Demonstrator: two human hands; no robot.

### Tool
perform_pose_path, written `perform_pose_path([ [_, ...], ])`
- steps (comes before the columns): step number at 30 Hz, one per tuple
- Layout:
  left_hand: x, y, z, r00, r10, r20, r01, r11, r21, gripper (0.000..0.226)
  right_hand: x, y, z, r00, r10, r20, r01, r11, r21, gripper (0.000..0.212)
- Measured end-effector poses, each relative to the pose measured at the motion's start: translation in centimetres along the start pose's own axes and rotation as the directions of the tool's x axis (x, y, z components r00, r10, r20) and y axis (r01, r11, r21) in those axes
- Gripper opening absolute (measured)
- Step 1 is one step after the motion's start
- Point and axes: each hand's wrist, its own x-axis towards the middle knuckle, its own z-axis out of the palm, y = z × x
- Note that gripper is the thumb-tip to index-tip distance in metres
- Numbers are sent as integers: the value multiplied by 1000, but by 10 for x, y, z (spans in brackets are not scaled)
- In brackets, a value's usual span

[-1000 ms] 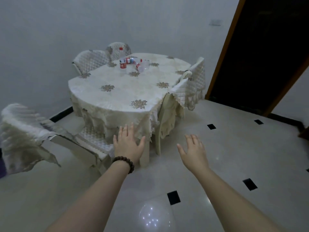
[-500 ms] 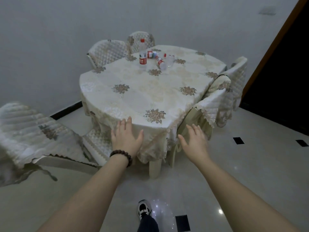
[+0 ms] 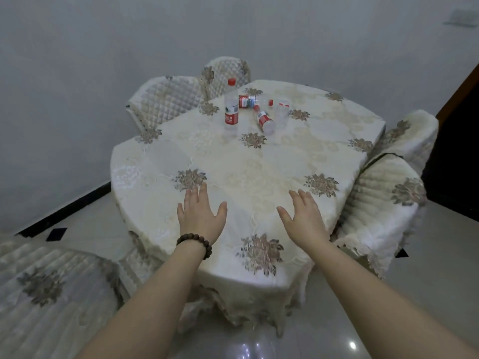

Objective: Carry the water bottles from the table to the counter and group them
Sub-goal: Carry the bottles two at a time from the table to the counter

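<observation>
A round table [image 3: 259, 177] under a cream floral cloth fills the middle of the view. At its far side stand and lie several clear water bottles with red labels and caps: an upright bottle [image 3: 231, 108], one lying flat behind it [image 3: 247, 101], a small one on its side [image 3: 264, 120], and a label-less clear bottle [image 3: 282, 113]. My left hand [image 3: 201, 216], with a bead bracelet at the wrist, and my right hand [image 3: 304, 218] hover palm-down over the table's near part, fingers spread, holding nothing. Both are far short of the bottles.
Cloth-covered chairs ring the table: two at the back left [image 3: 166, 99], two at the right [image 3: 388, 208], one at the near left [image 3: 51, 286]. A grey wall stands behind, and a dark doorway [image 3: 456, 151] opens at the right. The floor is glossy tile.
I have come closer to the table; it now fills the view and both hands hover over its near part instead of in front of its edge. Nothing has been picked up.
</observation>
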Motion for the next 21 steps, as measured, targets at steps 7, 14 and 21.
perform_pose_path([
  [7,79,23,21,1000,16,-12,-16,1000,-14,70,89,1,-9,1000,13,-13,-13,999,31,60],
  [14,163,59,43,1000,-23,-18,23,1000,-7,71,193,15,-15,1000,-22,6,21,999,47,62],
  [21,263,92,64,993,-96,-64,96,995,-4,74,316,32,-21,995,-53,81,46,995,87,63],
])
